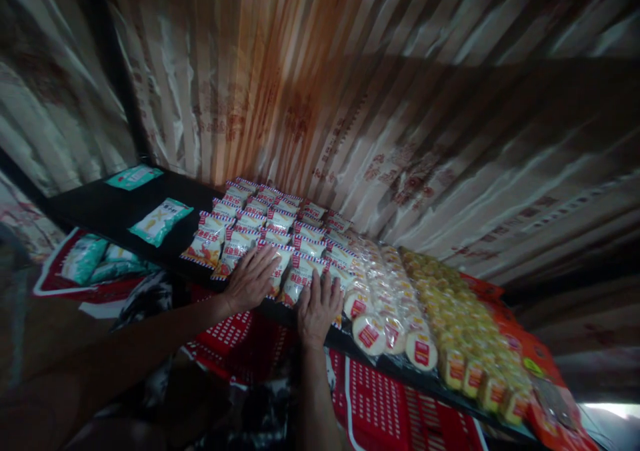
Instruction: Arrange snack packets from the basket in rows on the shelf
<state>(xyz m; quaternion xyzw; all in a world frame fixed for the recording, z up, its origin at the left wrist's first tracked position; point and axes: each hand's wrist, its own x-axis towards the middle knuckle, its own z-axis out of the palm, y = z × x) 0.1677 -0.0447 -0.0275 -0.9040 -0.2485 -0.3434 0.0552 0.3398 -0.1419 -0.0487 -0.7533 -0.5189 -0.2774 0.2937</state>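
Note:
Rows of small red, white and blue snack packets point(280, 228) lie flat on a dark shelf point(95, 204). My left hand point(250, 278) rests palm down on the front row of these packets, fingers stretched out. My right hand point(317, 308) lies flat beside it on the neighbouring front packets, fingers spread and pointing away from me. Neither hand grips anything. To the right sit rows of round clear-wrapped cakes point(380, 304) with red labels, then rows of yellow wrapped cakes point(460, 331).
Two teal packets point(160, 219) point(134, 176) lie loose on the shelf's left part. Striped paper covers the wall behind point(350, 91). Below the shelf edge are red crates point(375, 398) and a red box of teal packets point(85, 261). An orange package point(520, 344) lies at the far right.

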